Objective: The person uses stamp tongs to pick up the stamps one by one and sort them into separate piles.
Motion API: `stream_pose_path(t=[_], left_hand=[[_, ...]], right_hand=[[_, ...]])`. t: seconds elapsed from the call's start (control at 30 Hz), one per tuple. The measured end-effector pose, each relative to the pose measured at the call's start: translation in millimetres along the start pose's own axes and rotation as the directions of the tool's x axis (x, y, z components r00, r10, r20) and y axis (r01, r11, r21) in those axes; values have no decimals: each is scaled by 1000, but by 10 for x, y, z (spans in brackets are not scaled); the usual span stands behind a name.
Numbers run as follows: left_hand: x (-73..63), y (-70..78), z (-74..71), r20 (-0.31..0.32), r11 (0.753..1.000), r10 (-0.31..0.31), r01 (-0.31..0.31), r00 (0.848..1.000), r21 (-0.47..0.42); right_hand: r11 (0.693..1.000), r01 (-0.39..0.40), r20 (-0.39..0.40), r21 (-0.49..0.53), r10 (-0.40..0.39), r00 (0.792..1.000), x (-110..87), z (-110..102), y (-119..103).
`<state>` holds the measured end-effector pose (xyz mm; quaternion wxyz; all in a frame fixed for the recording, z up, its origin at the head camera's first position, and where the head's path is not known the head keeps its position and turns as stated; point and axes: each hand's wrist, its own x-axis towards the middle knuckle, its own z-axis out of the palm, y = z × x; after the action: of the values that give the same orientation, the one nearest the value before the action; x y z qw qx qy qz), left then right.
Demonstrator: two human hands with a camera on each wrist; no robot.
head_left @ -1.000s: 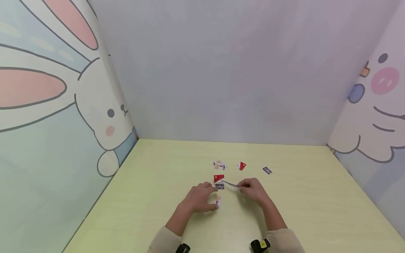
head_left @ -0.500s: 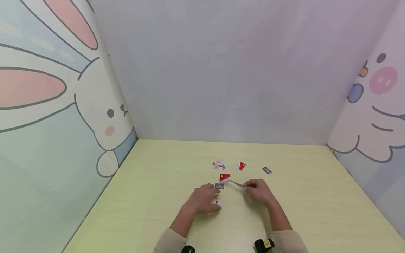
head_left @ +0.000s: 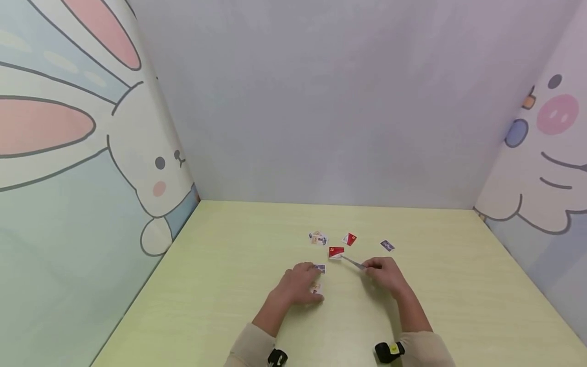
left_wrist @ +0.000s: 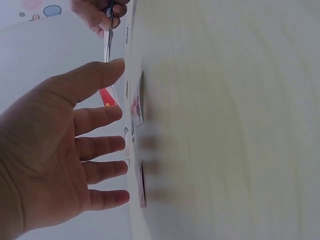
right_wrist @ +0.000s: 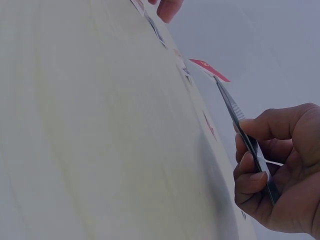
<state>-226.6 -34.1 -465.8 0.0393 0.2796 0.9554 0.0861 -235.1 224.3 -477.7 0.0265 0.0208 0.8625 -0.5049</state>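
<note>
Tweezer step: we judge it to be the carrying of the red card [head_left: 337, 251], pinched in the tweezers [head_left: 353, 263].
Next move: we think it calls for a light, steady pinch, so the thin card neither twists nor drops.
Red card's look: small, flat, a yellow emblem on red, white below; in our right wrist view it appears tilted and clear of the table [head_left: 160, 306].
Red card's place: at the tweezer tips, 10 o'clock from the right hand [head_left: 384, 275]; from it we find a pale cluster [head_left: 318, 238] at 10, a second red card [head_left: 351, 238] between 1 and 2, a dark card [head_left: 387, 245] at 3.
Right hand's state: clamped on the tweezers.
Left hand [head_left: 300, 284]: at 8 o'clock from the red card, fingers straight and apart, holding nothing, near two more cards; we cannot tell whether it touches them.
</note>
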Motion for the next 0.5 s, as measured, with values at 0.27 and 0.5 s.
stream_pose_path(t=[0.27,0.5], left_hand=[[29,7,1,49,1000,-11,12,999,-11],[27,16,0,56,999,-25,27,998,-30]], right_hand=[[1000,-23,-15,-8,23,1000,35,-116,59],[1000,-5,-44,-17,4,999,107,-205,133]])
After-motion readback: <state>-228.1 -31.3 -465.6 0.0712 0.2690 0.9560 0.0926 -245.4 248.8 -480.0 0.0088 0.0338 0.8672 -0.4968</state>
